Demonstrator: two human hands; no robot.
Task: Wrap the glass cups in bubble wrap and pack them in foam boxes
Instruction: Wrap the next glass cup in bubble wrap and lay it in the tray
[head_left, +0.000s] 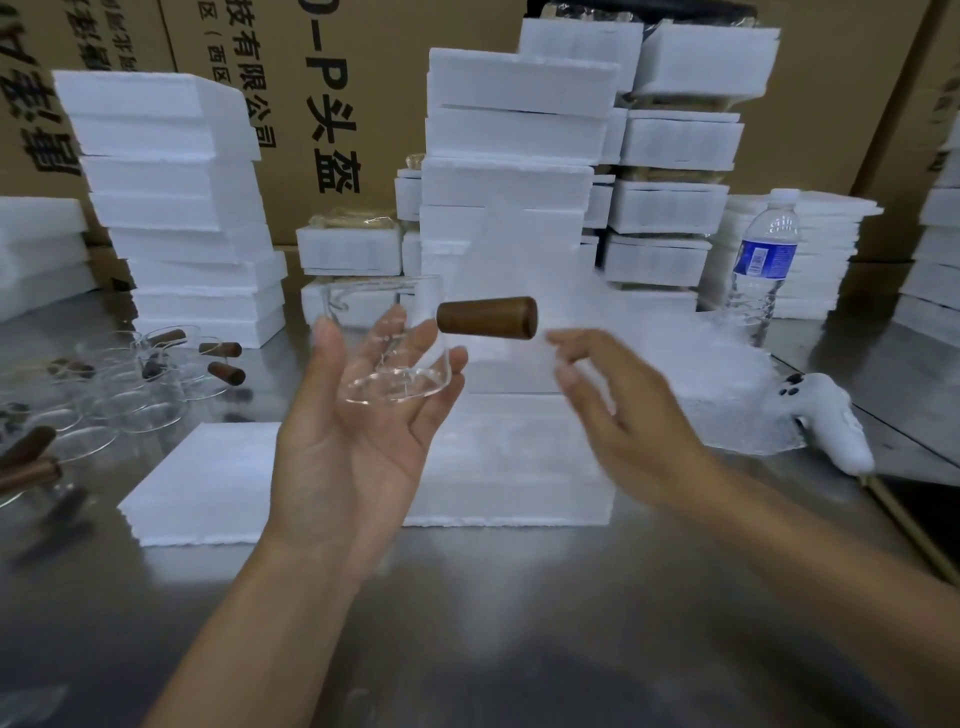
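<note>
A: Hands first — what do they hold?
B: Left hand (358, 431), palm up, fingers cradling a glass cup (400, 364); its wooden handle (488, 318) points toward the right hand (618, 415), loosely spread, holding nothing.
A: Any writing?
B: Beyond both hands, cartons (363, 62) read "头盔" — also "有限公司".

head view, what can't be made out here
All in the head view:
- Right hand: motion blur; whether it pinches the wrap behind it cannot be told.
- Loose cups at left: clear glass overlaps and the left edge cuts some off, so no count.
- Foam stacks: insides hidden by the foam.
- Carton print: cut by the top edge and covered by foam.
- Cup in the left hand: rim lost against white foam.
</note>
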